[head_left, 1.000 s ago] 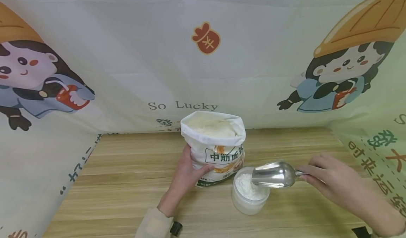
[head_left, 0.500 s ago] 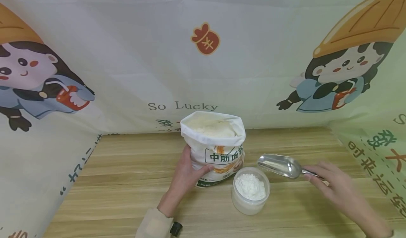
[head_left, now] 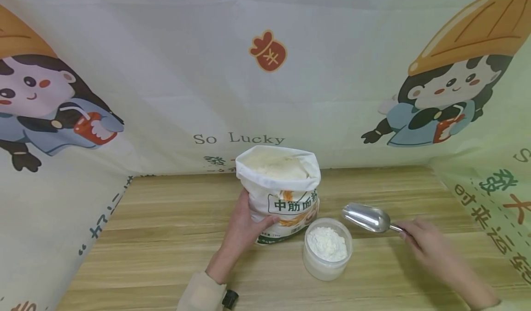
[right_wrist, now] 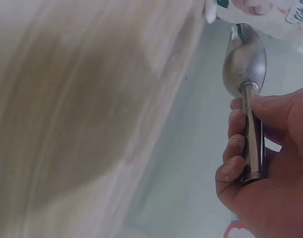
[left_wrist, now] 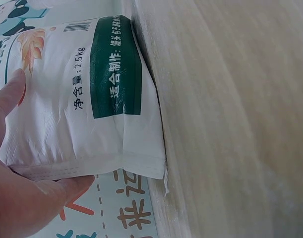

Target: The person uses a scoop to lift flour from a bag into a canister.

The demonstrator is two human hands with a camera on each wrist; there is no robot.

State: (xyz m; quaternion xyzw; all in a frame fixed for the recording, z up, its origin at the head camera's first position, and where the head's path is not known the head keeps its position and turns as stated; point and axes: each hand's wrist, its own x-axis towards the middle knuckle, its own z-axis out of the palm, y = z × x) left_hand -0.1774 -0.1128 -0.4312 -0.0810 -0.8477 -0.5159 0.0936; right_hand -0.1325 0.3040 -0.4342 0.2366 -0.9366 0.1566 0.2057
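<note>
An open white flour bag (head_left: pixel 286 209) stands upright on the table, its top rolled outward and pale flour (head_left: pixel 278 167) inside. My left hand (head_left: pixel 245 228) grips its left side, thumb across the printed front; in the left wrist view the hand (left_wrist: pixel 27 193) holds the lower part. In my right hand (head_left: pixel 429 246) is a metal scoop (head_left: pixel 367 217), gripped by its handle with fingers curled round it, as the right wrist view shows on the handle (right_wrist: pixel 252 139). The scoop's bowl looks bare inside. Between bag and scoop, slightly nearer, a clear round tub (head_left: pixel 325 267) holds heaped white flour (head_left: pixel 327 244).
The wood-grain table (head_left: pixel 166 237) ends at a printed cloth backdrop (head_left: pixel 186 71), which rises behind and on both sides. A dark band (head_left: pixel 230 298) sits at my left wrist, beside a beige sleeve (head_left: pixel 203 292).
The scoop, tipped over the tub a second ago, has swung away to the right and back with my right hand. Its bowl has turned upward. The left hand and bag stay put.
</note>
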